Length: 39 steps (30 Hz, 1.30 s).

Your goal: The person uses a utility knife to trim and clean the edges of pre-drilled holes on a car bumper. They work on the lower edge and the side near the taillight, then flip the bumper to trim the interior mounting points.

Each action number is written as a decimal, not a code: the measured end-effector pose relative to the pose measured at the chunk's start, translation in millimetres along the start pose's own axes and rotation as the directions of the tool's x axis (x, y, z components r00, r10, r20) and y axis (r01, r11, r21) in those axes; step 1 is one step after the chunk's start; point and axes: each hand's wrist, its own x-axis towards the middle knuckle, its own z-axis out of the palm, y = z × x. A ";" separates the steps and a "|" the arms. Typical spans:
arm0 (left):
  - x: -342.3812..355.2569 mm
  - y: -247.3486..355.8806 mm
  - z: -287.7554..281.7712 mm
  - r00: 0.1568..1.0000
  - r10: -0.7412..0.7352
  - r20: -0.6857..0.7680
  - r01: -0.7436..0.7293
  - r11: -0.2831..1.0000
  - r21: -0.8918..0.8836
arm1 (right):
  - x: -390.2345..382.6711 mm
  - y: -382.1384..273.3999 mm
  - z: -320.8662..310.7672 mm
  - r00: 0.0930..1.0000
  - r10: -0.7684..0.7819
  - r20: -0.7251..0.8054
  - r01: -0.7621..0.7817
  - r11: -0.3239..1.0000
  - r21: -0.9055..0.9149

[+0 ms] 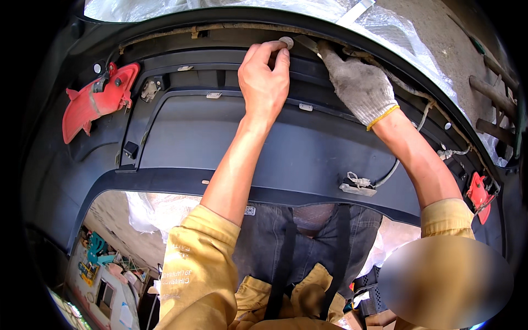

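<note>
A large black car bumper (214, 137) lies inner side up across my lap. At its far ridge, my bare left hand (265, 77) is closed, with thumb and forefinger pinched together against a pale round spot (286, 42). Whether that spot is a disc or a hole, I cannot tell, and anything between the fingertips is hidden. Just to the right, my right hand (363, 85), in a grey knit glove with a yellow cuff, grips a flat, blade-like strip (307, 44) pointing toward the spot. The glove hides the strip's other end.
A taped wiring harness (385, 70) follows the far ridge. Red lamp-like pieces sit at the left (102, 102) and right (479, 197) ends. A small clear lamp (357, 190) hangs on a cable. Plastic wrap (396, 44) lies beyond; tools and boxes clutter the lower left.
</note>
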 end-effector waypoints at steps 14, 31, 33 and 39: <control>-24.0 17.7 43.8 0.855 0.460 0.240 -0.504 0.847 0.172 | -4.7 19.6 14.0 0.957 -0.254 0.142 0.269 0.958 -0.099; -42.6 25.9 61.0 0.938 0.313 0.151 -0.338 0.922 0.187 | -0.4 32.5 16.4 0.915 -0.371 0.162 0.387 0.918 -0.085; -47.9 27.6 62.6 0.946 0.290 0.145 -0.314 0.933 0.179 | -2.1 30.7 11.4 0.913 -0.369 0.176 0.390 0.915 -0.100; -45.7 28.4 47.9 0.953 0.281 0.109 -0.294 0.947 0.132 | 3.7 27.4 10.9 0.938 -0.338 0.080 0.344 0.934 -0.091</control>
